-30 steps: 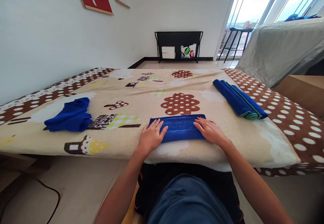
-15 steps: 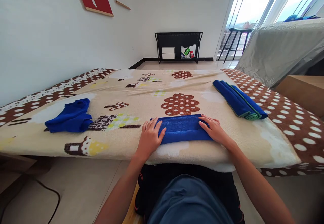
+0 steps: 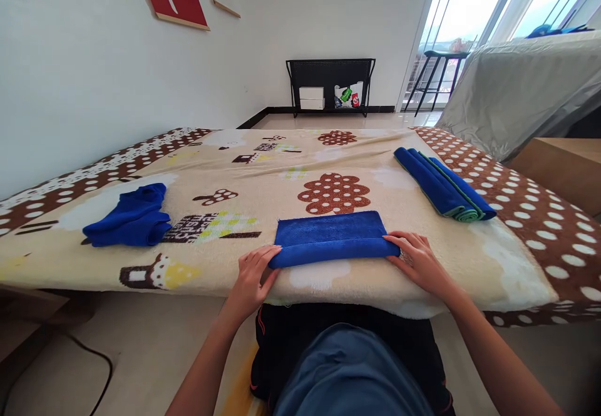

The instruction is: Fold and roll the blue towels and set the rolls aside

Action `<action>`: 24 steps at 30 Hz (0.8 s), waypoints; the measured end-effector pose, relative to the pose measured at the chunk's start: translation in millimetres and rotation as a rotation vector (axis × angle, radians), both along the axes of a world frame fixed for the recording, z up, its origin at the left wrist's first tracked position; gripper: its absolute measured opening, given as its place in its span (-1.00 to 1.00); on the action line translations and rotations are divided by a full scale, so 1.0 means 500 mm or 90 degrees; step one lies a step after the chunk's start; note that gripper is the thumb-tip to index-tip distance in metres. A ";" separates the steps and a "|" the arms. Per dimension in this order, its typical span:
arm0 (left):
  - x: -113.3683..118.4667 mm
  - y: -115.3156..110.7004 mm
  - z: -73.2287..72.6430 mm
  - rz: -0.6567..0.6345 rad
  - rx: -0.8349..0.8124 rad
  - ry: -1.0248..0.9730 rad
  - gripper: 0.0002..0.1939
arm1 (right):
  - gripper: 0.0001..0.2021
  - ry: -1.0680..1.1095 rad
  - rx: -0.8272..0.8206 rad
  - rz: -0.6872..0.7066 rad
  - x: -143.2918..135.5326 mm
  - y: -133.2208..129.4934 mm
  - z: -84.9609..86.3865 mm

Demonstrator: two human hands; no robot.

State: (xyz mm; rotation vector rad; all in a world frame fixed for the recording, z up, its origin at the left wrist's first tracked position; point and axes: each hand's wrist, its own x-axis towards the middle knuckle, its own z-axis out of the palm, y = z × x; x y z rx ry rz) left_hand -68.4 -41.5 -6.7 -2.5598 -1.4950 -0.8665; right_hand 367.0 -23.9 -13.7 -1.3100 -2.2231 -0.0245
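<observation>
In front of me a blue towel (image 3: 328, 229) lies on the blanket, its near edge folded over in a long strip. My left hand (image 3: 255, 272) pinches the left end of that strip between thumb and fingers. At the opposite end, my right hand (image 3: 417, 258) grips the strip's right corner the same way. Off to the left is a crumpled blue cloth (image 3: 129, 217), touched by neither hand. Rolled blue towels with green edging (image 3: 444, 184) lie on the right.
A cream patterned blanket (image 3: 263, 184) with a brown dotted border covers the surface. Beyond it a black rack (image 3: 331, 84) stands by the wall. A cardboard box (image 3: 558, 168) and a sheet-covered object (image 3: 521, 90) are at right. A black cable (image 3: 106, 366) runs across the floor at left.
Both hands have slid outward and nearer to me, from lying flat on the towel to gripping the ends of its near fold. The other cloths have not moved.
</observation>
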 end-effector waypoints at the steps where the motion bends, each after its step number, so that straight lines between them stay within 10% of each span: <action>1: 0.000 0.007 0.003 0.004 -0.015 -0.024 -0.64 | -0.63 0.005 -0.005 0.000 -0.003 0.006 0.003; 13: 0.003 0.021 0.031 0.056 -0.107 -0.115 -0.71 | -0.77 0.027 -0.027 -0.024 -0.017 0.015 0.027; 17: 0.067 0.015 0.041 0.091 0.041 -0.017 -0.64 | -0.68 0.027 0.070 -0.063 -0.085 0.004 0.029; 24: 0.216 0.004 0.034 -0.057 0.053 0.118 -0.42 | -0.51 -0.070 0.112 0.115 -0.227 -0.015 0.028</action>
